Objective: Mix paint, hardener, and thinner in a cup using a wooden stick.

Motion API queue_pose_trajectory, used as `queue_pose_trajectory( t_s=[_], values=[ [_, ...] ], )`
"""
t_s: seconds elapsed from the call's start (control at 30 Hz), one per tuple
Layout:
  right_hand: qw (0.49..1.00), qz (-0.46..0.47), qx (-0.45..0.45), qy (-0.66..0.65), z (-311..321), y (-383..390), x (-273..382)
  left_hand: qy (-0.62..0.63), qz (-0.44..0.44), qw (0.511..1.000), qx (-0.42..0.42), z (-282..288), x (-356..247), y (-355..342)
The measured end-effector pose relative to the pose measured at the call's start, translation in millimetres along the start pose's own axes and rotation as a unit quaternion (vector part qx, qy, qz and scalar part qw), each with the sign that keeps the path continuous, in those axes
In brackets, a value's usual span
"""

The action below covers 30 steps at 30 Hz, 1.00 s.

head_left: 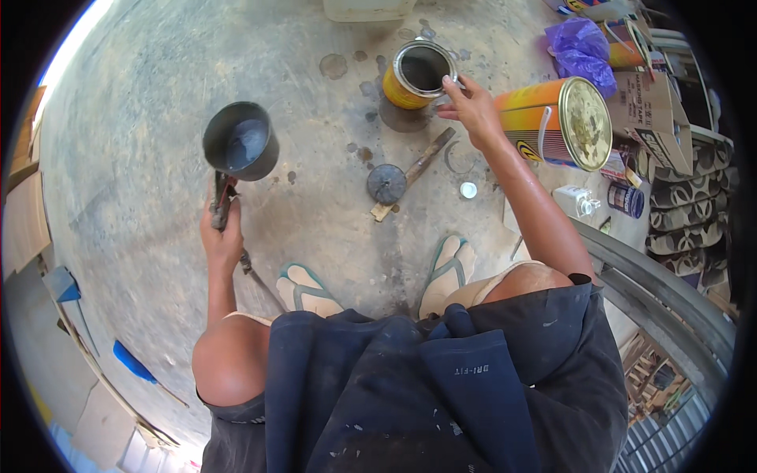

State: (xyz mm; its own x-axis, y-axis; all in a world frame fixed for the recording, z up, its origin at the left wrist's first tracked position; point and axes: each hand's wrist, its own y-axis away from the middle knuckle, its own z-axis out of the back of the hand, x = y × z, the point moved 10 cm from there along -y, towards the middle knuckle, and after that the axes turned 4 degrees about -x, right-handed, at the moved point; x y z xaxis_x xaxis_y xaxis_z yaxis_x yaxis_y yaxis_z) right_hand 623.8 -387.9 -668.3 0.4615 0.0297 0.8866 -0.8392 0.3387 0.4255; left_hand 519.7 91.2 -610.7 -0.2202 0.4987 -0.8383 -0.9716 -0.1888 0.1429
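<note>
My left hand is closed round a paint spray gun, with its dark open cup upward and grey liquid inside. A hose runs down from below that hand. My right hand pinches the rim of a small open yellow tin, tilted a little, its inside dark grey. Whether the tin's base touches the floor I cannot tell. Between my hands a round dark lid lies by a paint-stained wooden stick. A small white cap lies to the right.
A large orange-yellow paint tin stands by my right forearm. Behind it are a purple plastic bag, a cardboard box, a clear bottle and a dark jar. Metal profiles run along the right. A blue-headed tool lies left.
</note>
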Motion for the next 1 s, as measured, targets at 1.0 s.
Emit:
queue_pose_trajectory(
  t_s=[1.0],
  values=[
    [0.801,0.201,-0.377,0.419,298.8,15.1,109.1,-0.079,-0.035,0.995,0.051,-67.6,65.5,10.1]
  ],
)
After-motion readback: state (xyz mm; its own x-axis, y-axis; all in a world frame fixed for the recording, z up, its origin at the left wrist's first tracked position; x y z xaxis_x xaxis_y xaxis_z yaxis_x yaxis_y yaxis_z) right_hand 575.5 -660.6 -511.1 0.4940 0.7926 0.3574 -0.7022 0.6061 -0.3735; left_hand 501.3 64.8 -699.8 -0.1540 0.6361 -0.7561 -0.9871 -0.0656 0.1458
